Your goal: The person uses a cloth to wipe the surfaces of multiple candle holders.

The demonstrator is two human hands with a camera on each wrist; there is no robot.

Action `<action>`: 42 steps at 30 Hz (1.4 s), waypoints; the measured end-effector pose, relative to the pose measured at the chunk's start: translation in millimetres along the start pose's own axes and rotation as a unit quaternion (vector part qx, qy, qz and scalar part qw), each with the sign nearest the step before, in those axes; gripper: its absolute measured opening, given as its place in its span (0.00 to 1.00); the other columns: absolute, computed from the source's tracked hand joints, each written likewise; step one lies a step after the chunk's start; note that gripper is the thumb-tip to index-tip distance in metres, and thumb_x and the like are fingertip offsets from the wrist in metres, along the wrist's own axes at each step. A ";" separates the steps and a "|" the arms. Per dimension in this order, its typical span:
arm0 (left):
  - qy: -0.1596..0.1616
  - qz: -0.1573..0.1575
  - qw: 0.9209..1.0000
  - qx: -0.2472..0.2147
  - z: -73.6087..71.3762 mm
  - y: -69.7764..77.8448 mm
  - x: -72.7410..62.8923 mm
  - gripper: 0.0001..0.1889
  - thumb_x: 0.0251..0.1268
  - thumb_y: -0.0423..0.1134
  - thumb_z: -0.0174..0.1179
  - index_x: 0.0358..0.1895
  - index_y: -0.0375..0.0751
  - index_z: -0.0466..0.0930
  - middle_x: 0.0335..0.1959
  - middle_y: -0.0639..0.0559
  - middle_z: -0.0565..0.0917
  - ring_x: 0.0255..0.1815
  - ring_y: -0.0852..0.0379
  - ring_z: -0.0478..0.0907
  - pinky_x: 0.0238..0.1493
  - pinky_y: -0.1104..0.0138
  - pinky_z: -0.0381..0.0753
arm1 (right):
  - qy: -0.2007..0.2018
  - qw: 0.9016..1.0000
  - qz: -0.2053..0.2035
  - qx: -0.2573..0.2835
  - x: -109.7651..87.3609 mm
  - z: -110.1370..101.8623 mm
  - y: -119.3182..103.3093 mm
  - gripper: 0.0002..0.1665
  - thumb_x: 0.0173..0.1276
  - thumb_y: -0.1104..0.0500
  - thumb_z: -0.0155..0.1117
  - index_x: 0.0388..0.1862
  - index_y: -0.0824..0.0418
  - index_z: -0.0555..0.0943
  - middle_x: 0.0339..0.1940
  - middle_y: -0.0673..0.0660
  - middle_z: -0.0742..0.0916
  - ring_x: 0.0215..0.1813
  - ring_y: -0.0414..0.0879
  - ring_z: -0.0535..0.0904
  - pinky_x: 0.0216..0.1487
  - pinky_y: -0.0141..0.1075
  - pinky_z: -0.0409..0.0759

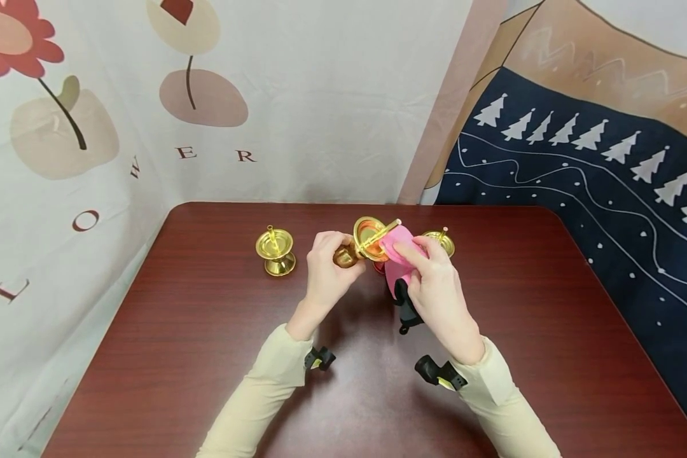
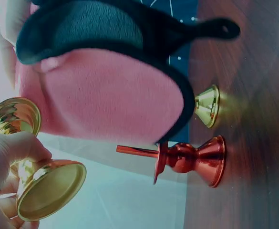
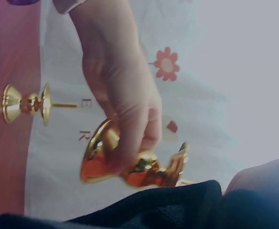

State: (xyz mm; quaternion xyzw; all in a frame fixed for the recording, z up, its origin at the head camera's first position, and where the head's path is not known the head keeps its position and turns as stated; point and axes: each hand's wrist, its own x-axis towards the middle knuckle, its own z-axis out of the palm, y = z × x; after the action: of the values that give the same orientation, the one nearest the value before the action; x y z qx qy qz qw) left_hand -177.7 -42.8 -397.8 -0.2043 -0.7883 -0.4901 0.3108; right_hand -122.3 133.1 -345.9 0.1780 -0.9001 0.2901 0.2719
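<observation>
Gold candleholders (image 1: 368, 235): three; red candleholder (image 2: 181, 157): one; pink cloth (image 2: 110, 95): one.

Your head view is bright and evenly lit, with pale glare on the red-brown wooden tabletop (image 1: 366, 407) nearer you than your fingers (image 1: 415, 259), and soft shadows along your sleeves (image 1: 257, 388). Glints mark the golden candle holder (image 1: 363, 245) between your left hand's (image 1: 326, 267) fingers, slightly blurred from the right wrist, where haze washes out the wall hanging (image 3: 234, 95) beyond. Your left wrist view looks teal-tinted.
</observation>
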 end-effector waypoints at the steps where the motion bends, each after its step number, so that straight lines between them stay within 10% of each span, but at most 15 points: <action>1: 0.000 0.000 1.000 0.002 -0.1 -0.3 0.3 0.15 0.32 0.29 0.71 0.31 0.35 0.79 0.29 0.46 0.81 0.41 0.48 0.73 0.40 0.57 0.75 | -0.003 1.000 -0.005 -0.002 -0.6 -1.0 -0.9 0.26 0.49 0.80 0.56 0.45 0.63 0.84 0.46 0.67 0.77 0.47 0.60 0.75 0.43 0.49 0.80; 15: -0.029 0.006 0.999 -0.018 0.5 2.7 0.9 0.16 0.32 0.30 0.71 0.30 0.35 0.79 0.30 0.45 0.81 0.40 0.49 0.73 0.39 0.57 0.75 | 0.009 0.999 -0.022 -0.022 14.5 -7.0 6.2 0.23 0.50 0.80 0.57 0.42 0.63 0.84 0.47 0.68 0.78 0.47 0.61 0.74 0.53 0.52 0.75; 22: -0.009 0.003 1.000 0.003 4.4 3.1 0.5 0.14 0.33 0.31 0.71 0.29 0.36 0.79 0.27 0.48 0.81 0.39 0.49 0.72 0.39 0.59 0.74 | -0.019 0.997 -0.038 -0.070 10.4 -5.5 -0.1 0.21 0.47 0.78 0.59 0.40 0.64 0.84 0.45 0.68 0.77 0.45 0.62 0.74 0.39 0.51 0.80; 33: 0.026 0.066 0.989 0.131 8.3 7.3 -0.1 0.15 0.33 0.28 0.70 0.29 0.36 0.76 0.30 0.46 0.80 0.41 0.47 0.71 0.42 0.55 0.71 | -0.031 0.997 -0.008 0.074 0.7 -5.2 -10.1 0.28 0.51 0.79 0.55 0.50 0.63 0.82 0.47 0.64 0.79 0.46 0.55 0.78 0.38 0.42 0.78; 42: 0.016 0.024 0.999 0.023 4.7 0.1 -0.1 0.14 0.34 0.31 0.71 0.31 0.35 0.80 0.29 0.46 0.82 0.40 0.48 0.73 0.42 0.58 0.74 | -0.002 0.992 -0.107 0.074 2.2 -4.7 1.7 0.25 0.47 0.81 0.61 0.44 0.64 0.83 0.47 0.65 0.79 0.47 0.57 0.77 0.42 0.44 0.80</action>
State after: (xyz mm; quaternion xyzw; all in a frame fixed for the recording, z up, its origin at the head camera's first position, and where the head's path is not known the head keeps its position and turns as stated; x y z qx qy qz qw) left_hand -179.0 -38.5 -399.3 -0.2079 -0.7893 -0.4671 0.3400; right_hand -123.0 136.9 -342.0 0.2932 -0.8523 0.3254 0.2858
